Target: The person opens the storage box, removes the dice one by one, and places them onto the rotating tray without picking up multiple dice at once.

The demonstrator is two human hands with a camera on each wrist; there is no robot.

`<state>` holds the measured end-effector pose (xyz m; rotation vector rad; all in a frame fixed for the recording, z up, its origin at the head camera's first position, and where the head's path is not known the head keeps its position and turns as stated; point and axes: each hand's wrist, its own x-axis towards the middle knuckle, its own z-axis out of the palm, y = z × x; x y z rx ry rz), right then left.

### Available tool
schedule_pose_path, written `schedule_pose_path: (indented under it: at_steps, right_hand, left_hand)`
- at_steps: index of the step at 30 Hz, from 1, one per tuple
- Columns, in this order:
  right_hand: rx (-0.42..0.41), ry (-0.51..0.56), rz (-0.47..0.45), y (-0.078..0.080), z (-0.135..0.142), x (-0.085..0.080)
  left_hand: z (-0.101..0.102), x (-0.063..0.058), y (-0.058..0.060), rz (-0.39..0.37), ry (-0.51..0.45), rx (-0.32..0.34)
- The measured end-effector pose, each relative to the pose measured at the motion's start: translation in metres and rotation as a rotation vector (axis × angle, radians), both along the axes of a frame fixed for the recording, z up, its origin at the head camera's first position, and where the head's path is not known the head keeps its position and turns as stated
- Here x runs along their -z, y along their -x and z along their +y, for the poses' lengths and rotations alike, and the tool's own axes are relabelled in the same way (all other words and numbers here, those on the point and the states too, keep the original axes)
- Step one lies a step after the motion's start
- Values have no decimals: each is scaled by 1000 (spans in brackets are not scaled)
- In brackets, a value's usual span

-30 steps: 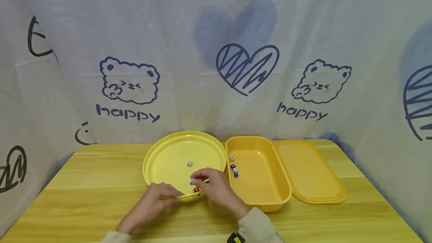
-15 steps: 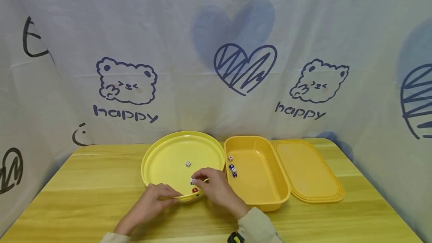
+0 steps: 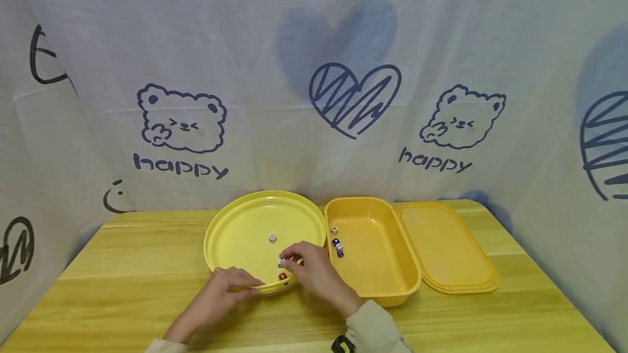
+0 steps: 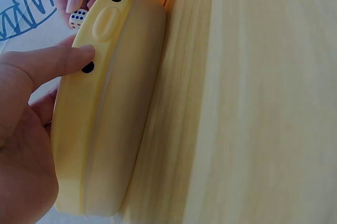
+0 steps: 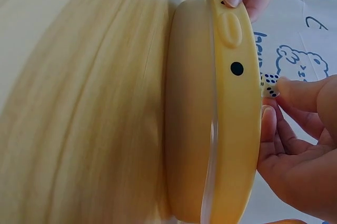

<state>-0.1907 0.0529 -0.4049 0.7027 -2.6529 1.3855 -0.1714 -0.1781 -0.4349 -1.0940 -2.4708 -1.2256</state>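
My left hand (image 3: 223,290) grips the near rim of a round yellow tray (image 3: 230,206), thumb outside and fingers over the edge. In the left wrist view the thumb presses beside a black dot on the tray's wall. Above the near right part of the tray, my right hand (image 3: 311,271) pinches a white die (image 5: 271,85) with blue dots between thumb and fingertips. Just below that die, a red die (image 3: 282,277) lies inside the tray by the near rim. Another white die (image 3: 272,238) sits near the tray's middle.
Against the tray's right side stands an orange rectangular box (image 3: 378,266). Along its left wall lie a white die (image 3: 334,230) and a small cluster of blue and white dice (image 3: 339,249). A flat orange lid (image 3: 448,249) lies right of the box on the wooden table (image 3: 122,271).
The right hand with its die has shifted slightly right and up relative to the tray. The left hand keeps its grip on the rim. The head view has turned a little.
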Motion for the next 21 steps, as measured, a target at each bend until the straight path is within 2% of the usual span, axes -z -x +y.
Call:
schedule_pose_path:
  at_steps: [13, 21]
  right_hand:
    - [-25, -16, 22, 0, 4, 0]
    - [-3, 24, -72, 1, 6, 0]
  left_hand:
    - [2, 1, -2, 3, -5, -9]
    - [4, 1, -1, 56, -14, 9]
